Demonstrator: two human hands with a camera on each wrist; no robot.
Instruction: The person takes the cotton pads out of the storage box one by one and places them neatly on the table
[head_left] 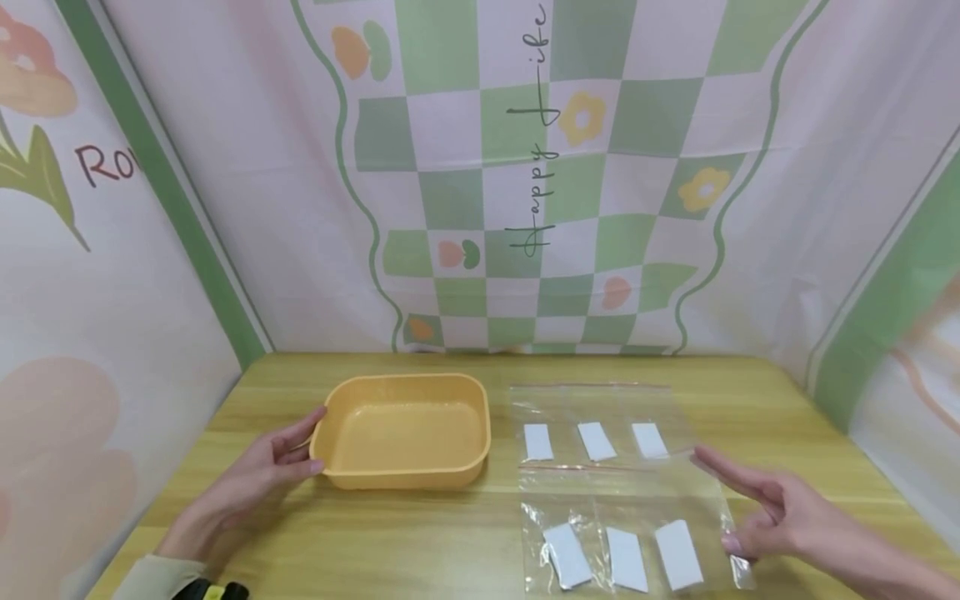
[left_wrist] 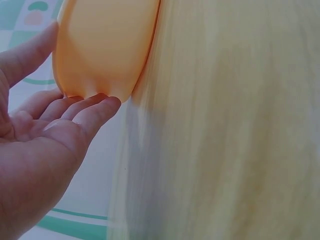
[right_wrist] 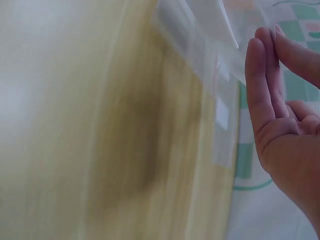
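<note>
On the left half of the table stands a yellow-orange plastic tray (head_left: 408, 437), rounded at the corners and with nothing inside. My left hand (head_left: 258, 471) holds its left end, thumb and fingers on the wall and rim; the left wrist view shows several fingertips (left_wrist: 112, 102) against the tray's end. To the right, clear plastic zip bags (head_left: 637, 483) lie in two rows, with flat white rectangles (head_left: 567, 556) inside. My right hand (head_left: 783, 512) is at their right edge, index finger stretched toward the far row, thumb tip at the border of the near row.
The wood-grain table (head_left: 450, 542) ends against a curtain (head_left: 510, 192) with green checks and flowers at the back. Similar printed cloth (head_left: 150, 292) hangs at the left side, and more on the right. A black band with a yellow part (head_left: 212, 592) circles the left wrist.
</note>
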